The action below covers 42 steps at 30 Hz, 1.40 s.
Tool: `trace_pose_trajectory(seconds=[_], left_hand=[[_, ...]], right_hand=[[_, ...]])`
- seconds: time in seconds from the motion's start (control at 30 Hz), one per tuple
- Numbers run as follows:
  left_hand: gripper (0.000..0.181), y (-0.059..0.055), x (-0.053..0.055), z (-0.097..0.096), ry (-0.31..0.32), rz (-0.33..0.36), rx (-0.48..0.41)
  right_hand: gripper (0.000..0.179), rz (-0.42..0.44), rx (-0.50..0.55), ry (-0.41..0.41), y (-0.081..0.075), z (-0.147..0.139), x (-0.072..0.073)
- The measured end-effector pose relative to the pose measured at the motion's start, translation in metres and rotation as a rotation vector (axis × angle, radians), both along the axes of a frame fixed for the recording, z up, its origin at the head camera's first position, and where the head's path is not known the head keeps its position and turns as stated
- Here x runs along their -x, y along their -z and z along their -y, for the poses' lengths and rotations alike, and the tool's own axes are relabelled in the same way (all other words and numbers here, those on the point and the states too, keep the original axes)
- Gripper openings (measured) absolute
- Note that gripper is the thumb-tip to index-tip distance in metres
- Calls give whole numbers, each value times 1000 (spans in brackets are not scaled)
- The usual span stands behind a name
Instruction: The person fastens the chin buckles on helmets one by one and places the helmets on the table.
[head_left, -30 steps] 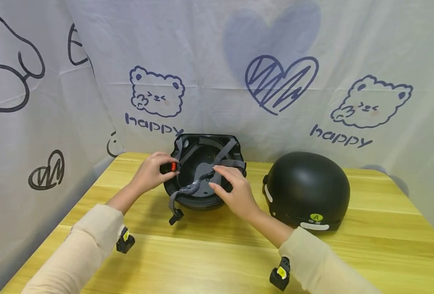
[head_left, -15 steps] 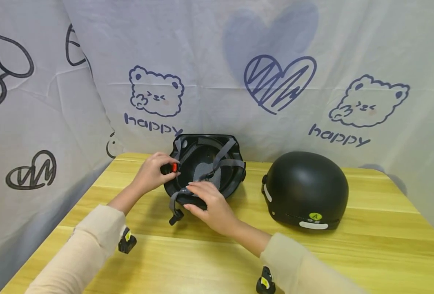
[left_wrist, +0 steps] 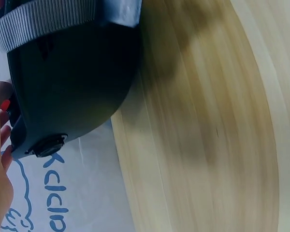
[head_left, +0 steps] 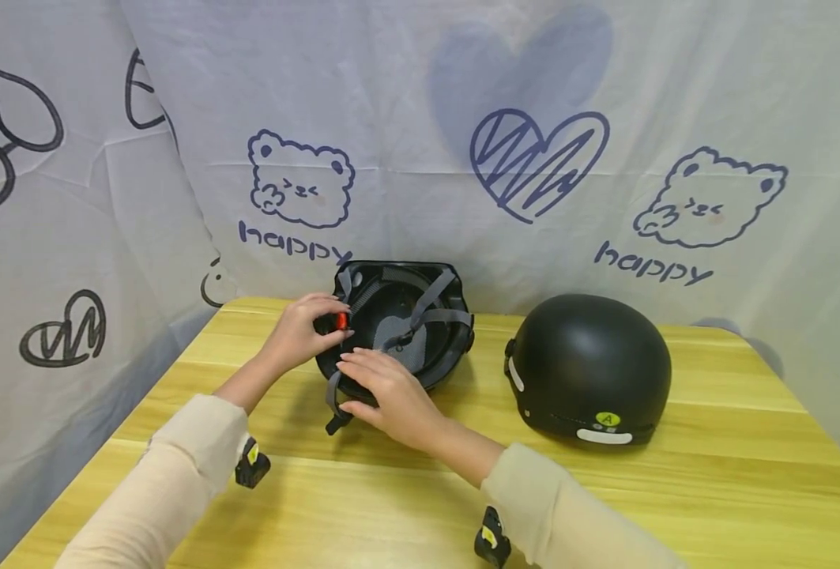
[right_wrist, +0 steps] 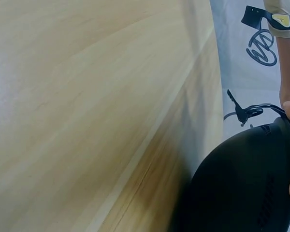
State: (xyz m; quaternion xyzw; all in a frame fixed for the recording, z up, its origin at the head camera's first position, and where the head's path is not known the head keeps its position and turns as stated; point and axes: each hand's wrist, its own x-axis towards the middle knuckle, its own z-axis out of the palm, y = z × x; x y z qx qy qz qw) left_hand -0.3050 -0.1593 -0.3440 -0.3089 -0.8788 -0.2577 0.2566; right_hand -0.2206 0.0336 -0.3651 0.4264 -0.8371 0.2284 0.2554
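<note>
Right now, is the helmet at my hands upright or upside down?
Upside down: the helmet opens upward toward the head camera, grey straps showing inside.

1. A yellowish wood-grain tabletop [head_left: 370, 518] is spreading beneath everything, its pale and darker streaks running crosswise.
2. Near its far edge, an upturned black half-shell helmet [head_left: 394, 304] is lying with its inside showing.
3. To the right, a matte-black domed helmet [head_left: 593, 363] is sitting crown-up, apart from the first.
</note>
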Motion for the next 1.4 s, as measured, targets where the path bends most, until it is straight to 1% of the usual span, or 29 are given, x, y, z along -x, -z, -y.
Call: trace_pose_trajectory(seconds=[0.13,0.33,0.47,0.57,0.73,0.8,1.0,1.07,1.13,1.27,1.4], left_hand=[[32,0,1,-2,20,26,-43],[29,0,0,-3,35,70,-58],[29,0,0,-3,30,65,-50],[29,0,0,-3,23,58,-41],[29,0,-1,-4,25,65,-32],[29,0,-1,-5,23,71,-27],[30,0,-1,-5,10,97,-13],[30,0,-1,-6,8,103,-10],[30,0,-1,-6,4,110,-5],[30,-1,-2,-6,-4,122,3],[31,-2,-3,-7,-8,126,10]], right_hand=[[46,-39,-20,-22,0,2,1],[46,-70,-73,-53,0,4,5],[45,-58,-103,-71,-1,4,5],[44,-57,-105,-73,0,5,5],[44,-101,-109,-72,2,5,5],[46,-129,-150,-70,3,4,5],[50,-221,-378,-67,1,1,3],[51,-248,-428,-71,1,1,3],[50,-268,-449,-78,1,1,3],[49,-310,-460,-73,4,2,4],[45,-330,-472,-72,5,1,4]])
